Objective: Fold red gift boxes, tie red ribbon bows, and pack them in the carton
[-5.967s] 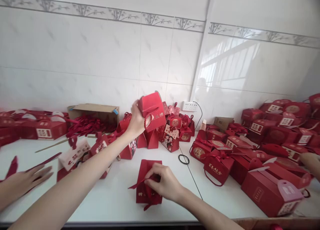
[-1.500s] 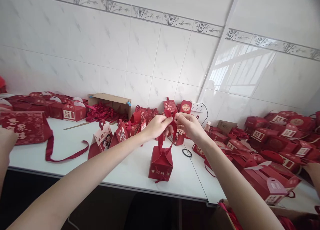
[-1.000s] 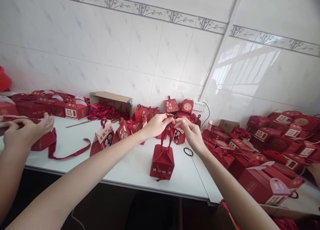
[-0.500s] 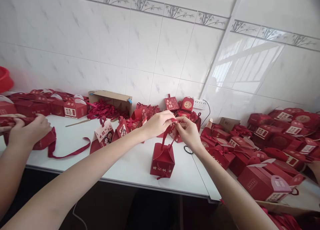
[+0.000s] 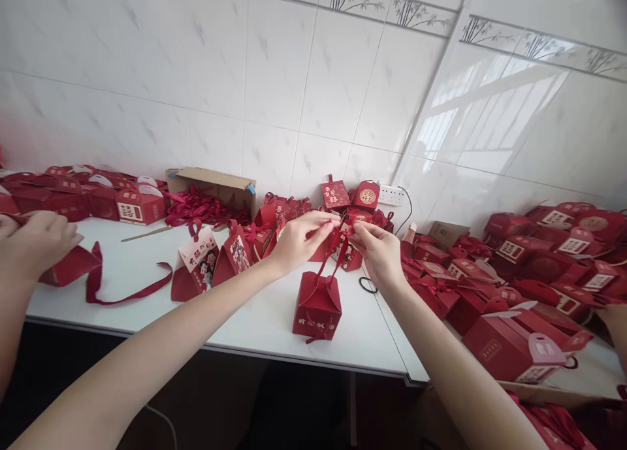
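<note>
A small red gift box (image 5: 317,306) with gold lettering and a little bow on its front stands on the white table. Two strands of red ribbon (image 5: 325,260) rise from its top to my hands. My left hand (image 5: 304,241) pinches the ribbon from the left, fingertips together. From the right, my right hand (image 5: 376,247) pinches it too, a short gap away from the left. Behind my hands is a red box with printed figures (image 5: 349,254), partly covered. A triangular red and white box (image 5: 200,264) stands left of my left forearm.
Red boxes (image 5: 543,267) crowd the right side. At the back, a cardboard box (image 5: 210,176) holds red ribbons. Another person's hand (image 5: 34,241) works at far left by a loose ribbon (image 5: 132,296). A black ring (image 5: 367,285) and power strip (image 5: 392,195) lie beyond.
My hands have drawn a little apart, with the ribbon stretched between them and the box. The camera view has shifted slightly. The other person's hand at left has moved further left in view.
</note>
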The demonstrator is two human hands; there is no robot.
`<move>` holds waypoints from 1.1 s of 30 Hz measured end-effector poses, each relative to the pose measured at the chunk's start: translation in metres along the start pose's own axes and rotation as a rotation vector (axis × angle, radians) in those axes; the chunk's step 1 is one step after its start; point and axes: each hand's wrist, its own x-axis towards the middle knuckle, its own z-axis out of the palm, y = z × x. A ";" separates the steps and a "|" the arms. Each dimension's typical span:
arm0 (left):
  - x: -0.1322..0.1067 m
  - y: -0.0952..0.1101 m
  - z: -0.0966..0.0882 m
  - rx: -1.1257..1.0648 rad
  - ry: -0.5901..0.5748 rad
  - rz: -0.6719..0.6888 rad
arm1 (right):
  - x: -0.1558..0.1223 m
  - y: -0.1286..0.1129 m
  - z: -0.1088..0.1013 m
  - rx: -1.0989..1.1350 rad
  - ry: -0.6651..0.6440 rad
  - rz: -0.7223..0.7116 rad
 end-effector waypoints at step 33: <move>-0.083 -0.043 -0.005 -0.289 -0.658 -0.962 | -0.030 0.064 -0.059 -0.454 -0.605 0.518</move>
